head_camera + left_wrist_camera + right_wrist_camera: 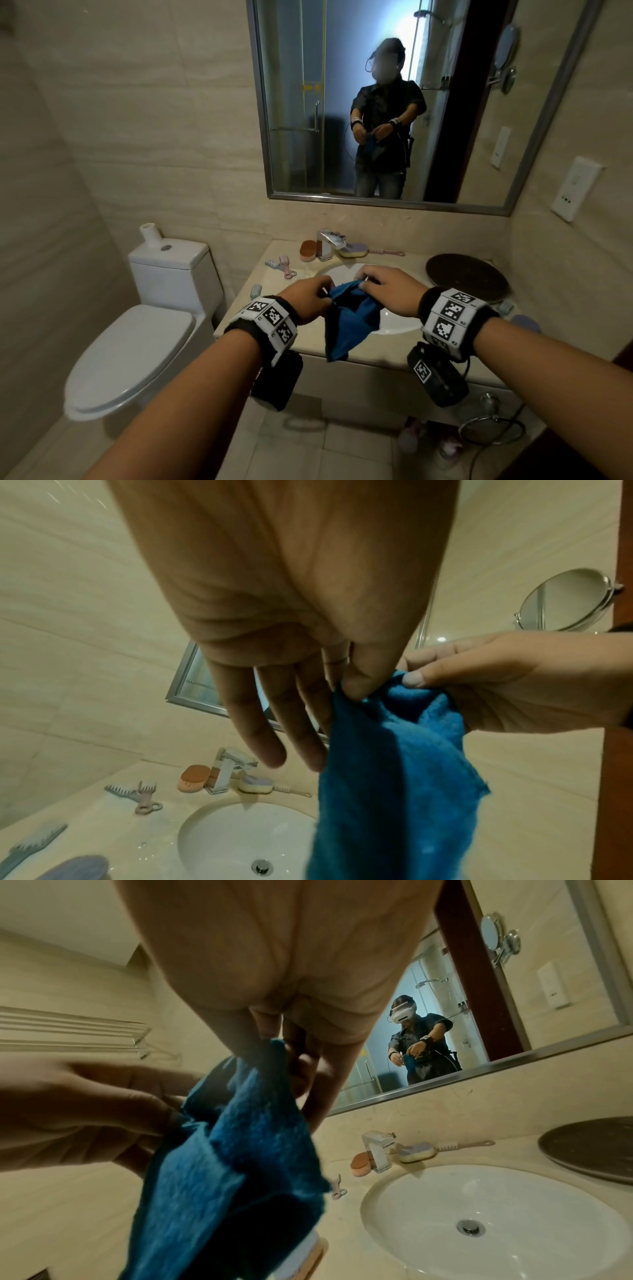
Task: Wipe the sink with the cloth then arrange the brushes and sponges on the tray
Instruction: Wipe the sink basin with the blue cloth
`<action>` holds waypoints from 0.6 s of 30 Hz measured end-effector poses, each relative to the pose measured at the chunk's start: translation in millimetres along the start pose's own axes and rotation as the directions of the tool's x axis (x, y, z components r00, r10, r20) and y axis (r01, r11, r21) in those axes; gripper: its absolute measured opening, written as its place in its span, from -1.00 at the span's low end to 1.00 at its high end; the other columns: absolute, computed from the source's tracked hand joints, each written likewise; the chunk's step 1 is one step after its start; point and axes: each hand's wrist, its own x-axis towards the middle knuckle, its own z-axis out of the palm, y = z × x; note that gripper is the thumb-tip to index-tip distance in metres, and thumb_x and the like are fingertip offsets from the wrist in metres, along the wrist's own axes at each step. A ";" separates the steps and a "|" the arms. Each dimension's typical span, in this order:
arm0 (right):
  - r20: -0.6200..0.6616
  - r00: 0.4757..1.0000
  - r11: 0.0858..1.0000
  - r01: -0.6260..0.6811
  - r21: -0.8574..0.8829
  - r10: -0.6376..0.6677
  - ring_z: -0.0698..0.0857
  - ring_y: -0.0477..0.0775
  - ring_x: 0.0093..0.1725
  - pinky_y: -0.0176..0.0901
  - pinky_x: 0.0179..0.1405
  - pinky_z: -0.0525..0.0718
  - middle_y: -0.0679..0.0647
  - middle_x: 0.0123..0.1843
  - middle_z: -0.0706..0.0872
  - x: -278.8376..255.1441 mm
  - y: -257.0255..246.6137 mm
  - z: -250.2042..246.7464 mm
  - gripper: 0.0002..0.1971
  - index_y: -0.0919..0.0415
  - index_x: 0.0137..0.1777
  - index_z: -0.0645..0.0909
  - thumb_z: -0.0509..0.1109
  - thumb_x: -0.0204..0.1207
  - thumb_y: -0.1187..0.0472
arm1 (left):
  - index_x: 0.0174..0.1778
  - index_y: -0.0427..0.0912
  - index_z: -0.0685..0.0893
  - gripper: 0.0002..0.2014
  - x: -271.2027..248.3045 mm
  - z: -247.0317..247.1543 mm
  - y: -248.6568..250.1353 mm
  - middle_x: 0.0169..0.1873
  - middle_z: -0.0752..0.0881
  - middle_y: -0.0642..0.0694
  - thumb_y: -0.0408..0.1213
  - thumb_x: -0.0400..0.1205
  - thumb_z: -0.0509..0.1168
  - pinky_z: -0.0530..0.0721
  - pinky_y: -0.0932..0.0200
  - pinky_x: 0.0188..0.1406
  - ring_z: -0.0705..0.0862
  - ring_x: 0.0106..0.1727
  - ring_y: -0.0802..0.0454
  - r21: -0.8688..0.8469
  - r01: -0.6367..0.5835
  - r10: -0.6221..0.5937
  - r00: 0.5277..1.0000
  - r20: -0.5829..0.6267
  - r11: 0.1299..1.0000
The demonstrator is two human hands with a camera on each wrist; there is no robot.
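Both hands hold a blue cloth [352, 318] up above the white sink [399, 325]. My left hand [323, 296] pinches its top edge between thumb and forefinger [356, 685], the other fingers straight. My right hand [364, 279] grips the bunched top beside it [294, 1069]. The cloth [394, 777] hangs free over the counter's front edge. A dark round tray [467, 275] lies right of the sink. An orange sponge [308, 250], a yellow-purple sponge brush [354, 250] and a pink-handled brush [387, 253] lie by the faucet. Small brushes [281, 267] lie at the left.
A chrome faucet [327, 245] stands behind the basin. A toilet [144, 342] is left of the counter, and a mirror [394, 102] hangs above it. Another blue brush [256, 292] lies at the counter's left edge. A towel ring [491, 430] hangs below the counter.
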 end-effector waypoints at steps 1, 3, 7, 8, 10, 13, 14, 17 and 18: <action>0.004 1.000 0.999 0.010 -0.032 -0.010 0.67 0.13 0.03 0.03 0.09 0.65 0.10 -0.01 0.68 1.0 -0.1 -0.9 -0.88 0.05 0.01 0.54 0.16 0.66 0.17 | 0.16 -0.18 0.51 -0.83 0.3 0.4 0.6 0.15 0.69 -0.24 -0.34 0.66 0.18 0.65 0.06 0.01 0.69 0.10 -0.16 0.003 0.010 -0.010 1.000 0.008 1.000; 0.007 1.000 0.996 0.020 -0.082 -0.020 0.64 0.08 0.03 -0.05 0.07 0.58 0.05 -0.01 0.67 2.3 0.3 -3.0 -0.85 0.03 0.02 0.55 0.14 0.67 0.14 | 0.25 -0.22 0.45 -0.77 0.7 1.2 0.8 0.18 0.65 -0.28 -0.35 0.68 0.12 0.58 0.08 0.08 0.64 0.16 -0.21 0.046 0.020 -0.020 1.000 0.001 0.999; 0.043 0.999 0.989 0.037 -0.141 -0.031 0.60 0.01 0.01 -0.19 0.00 0.47 0.01 -0.01 0.64 4.0 2.2 -7.7 -0.81 0.11 0.08 0.58 0.14 0.68 0.12 | 0.15 -0.16 0.45 -0.82 0.8 1.7 -1.2 0.15 0.63 -0.28 -0.19 0.71 0.08 0.48 0.08 0.14 0.58 0.15 -0.16 -0.008 0.051 -0.051 0.999 0.001 0.999; 0.061 0.997 0.989 0.048 -0.139 -0.040 0.59 0.01 0.01 -0.19 0.01 0.47 0.00 -0.01 0.63 4.0 2.2 -7.9 -0.82 0.11 0.06 0.58 0.15 0.68 0.13 | 0.11 -0.14 0.45 -0.80 0.1 2.2 -1.7 0.11 0.64 -0.23 -0.10 0.69 0.15 0.49 0.09 0.11 0.58 0.09 -0.11 -0.023 0.046 -0.045 0.999 0.010 0.999; 0.074 0.996 0.990 0.064 -0.125 -0.055 0.59 0.01 0.02 -0.19 0.03 0.48 0.00 0.00 0.63 4.1 1.2 -8.4 -0.86 0.10 0.03 0.57 0.18 0.67 0.14 | 0.13 -0.11 0.47 -0.72 0.2 1.1 -5.0 0.08 0.65 -0.16 -0.05 0.62 0.29 0.52 0.15 0.04 0.59 0.03 -0.01 0.028 0.012 -0.012 1.000 0.009 1.000; 0.070 0.996 0.986 0.056 -0.159 -0.046 0.58 -0.03 0.04 -0.21 0.04 0.47 -0.03 0.02 0.63 5.4 0.9 -9.1 -0.83 0.09 0.09 0.58 0.19 0.67 0.11 | 0.20 -0.14 0.57 -0.77 0.3 -2.7 -13.2 0.18 0.68 -0.16 -0.20 0.64 0.27 0.54 0.17 0.12 0.63 0.15 -0.04 0.148 -0.009 0.008 1.000 0.007 0.989; 0.072 0.996 0.981 0.062 -0.185 -0.050 0.58 -0.04 0.03 -0.22 0.03 0.47 -0.04 0.01 0.63 6.2 0.5 -8.9 -0.84 0.07 0.09 0.59 0.20 0.66 0.10 | 0.21 -0.14 0.60 -0.77 0.1 -4.0 -15.9 0.18 0.69 -0.16 -0.24 0.65 0.25 0.56 0.14 0.17 0.64 0.17 -0.04 0.148 0.001 -0.005 1.000 0.028 0.989; 0.096 0.989 0.980 0.124 -0.153 -0.110 0.59 -0.14 -0.04 -0.28 0.01 0.52 -0.13 -0.04 0.65 7.7 -5.7 -5.5 -0.86 0.02 0.08 0.61 0.24 0.64 0.10 | 0.21 -0.14 0.64 -0.75 -2.6 -5.9 -15.6 0.14 0.72 -0.15 -0.33 0.61 0.28 0.60 0.04 0.29 0.66 0.18 -0.04 0.024 -0.030 0.028 0.997 0.077 0.999; 0.107 0.985 0.983 0.145 -0.114 -0.133 0.58 -0.25 -0.07 -0.38 0.00 0.50 -0.21 -0.07 0.63 7.8 -8.6 -3.9 -0.86 0.03 0.09 0.62 0.25 0.64 0.11 | 0.18 -0.14 0.64 -0.76 -2.9 -5.1 -13.4 0.12 0.73 -0.15 -0.32 0.59 0.32 0.62 0.01 0.28 0.68 0.16 -0.04 -0.034 -0.059 0.061 0.996 0.065 0.998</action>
